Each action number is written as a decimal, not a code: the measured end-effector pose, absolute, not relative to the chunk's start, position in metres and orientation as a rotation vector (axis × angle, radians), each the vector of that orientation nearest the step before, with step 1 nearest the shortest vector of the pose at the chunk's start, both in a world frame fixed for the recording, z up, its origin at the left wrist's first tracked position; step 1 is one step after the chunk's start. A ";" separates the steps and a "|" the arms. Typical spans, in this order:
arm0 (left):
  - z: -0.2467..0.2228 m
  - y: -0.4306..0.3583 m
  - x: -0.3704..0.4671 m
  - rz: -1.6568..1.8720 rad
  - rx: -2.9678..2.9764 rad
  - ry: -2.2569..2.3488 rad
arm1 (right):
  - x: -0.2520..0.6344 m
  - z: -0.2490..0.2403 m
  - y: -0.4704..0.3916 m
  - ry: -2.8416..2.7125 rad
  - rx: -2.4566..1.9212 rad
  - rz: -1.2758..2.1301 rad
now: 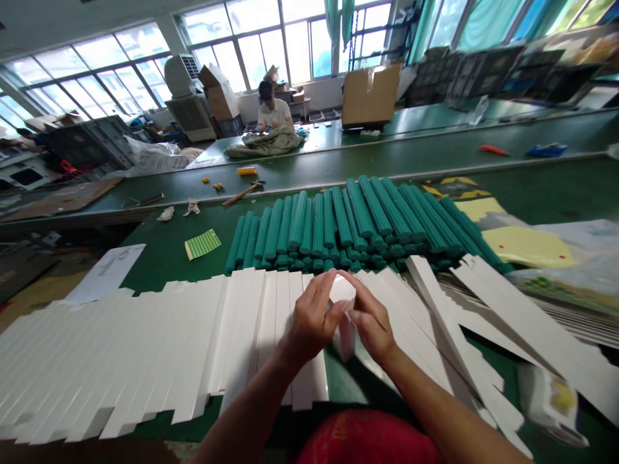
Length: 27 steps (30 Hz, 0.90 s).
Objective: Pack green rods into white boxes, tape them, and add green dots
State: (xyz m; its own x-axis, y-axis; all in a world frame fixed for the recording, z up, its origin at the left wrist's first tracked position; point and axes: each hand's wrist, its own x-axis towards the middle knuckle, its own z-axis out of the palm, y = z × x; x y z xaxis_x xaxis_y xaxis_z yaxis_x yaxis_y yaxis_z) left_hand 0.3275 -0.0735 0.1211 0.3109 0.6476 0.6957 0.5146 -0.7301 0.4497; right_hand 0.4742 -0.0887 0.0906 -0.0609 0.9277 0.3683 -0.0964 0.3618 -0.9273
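Between my two hands is a long white carton [344, 338], its near end tilted up toward me. My left hand [314, 308] is closed around its left side, thumb on the end. With fingers bent, my right hand [371, 316] grips the other side by the end flaps. Long white cartons [159, 341] lie side by side in a wide row to the left. Flatter white cartons [416, 316] overlap at the right. Just beyond my hands, green ribbed rods [309, 222] are stacked in a long pile.
A green sticker sheet [202, 245] and a paper sheet [107, 270] lie at left. A hammer [244, 192] and a yellow roll [246, 171] rest farther back. Across the benches a person [273, 111] sits near a cardboard box [370, 96]. A red-handled tool [493, 149] lies right.
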 end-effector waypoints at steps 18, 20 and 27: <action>0.168 -0.082 0.321 0.932 2.677 1.186 | 0.466 0.091 -0.094 -1.755 -1.063 0.550; 0.170 -0.083 0.323 0.914 2.801 1.169 | 0.466 0.091 -0.095 -1.761 -1.057 0.562; 0.166 -0.080 0.332 0.899 2.979 1.114 | 0.471 0.094 -0.094 -1.735 -1.042 0.609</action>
State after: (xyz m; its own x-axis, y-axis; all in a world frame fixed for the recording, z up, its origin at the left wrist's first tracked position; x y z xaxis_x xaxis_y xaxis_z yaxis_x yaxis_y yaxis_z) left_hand 0.3322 -0.0802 0.1656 0.6273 0.5593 0.5419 0.6481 -0.7608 0.0351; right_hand 0.4709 -0.0942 0.0941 -0.1482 0.8603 0.4877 0.3668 0.5058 -0.7808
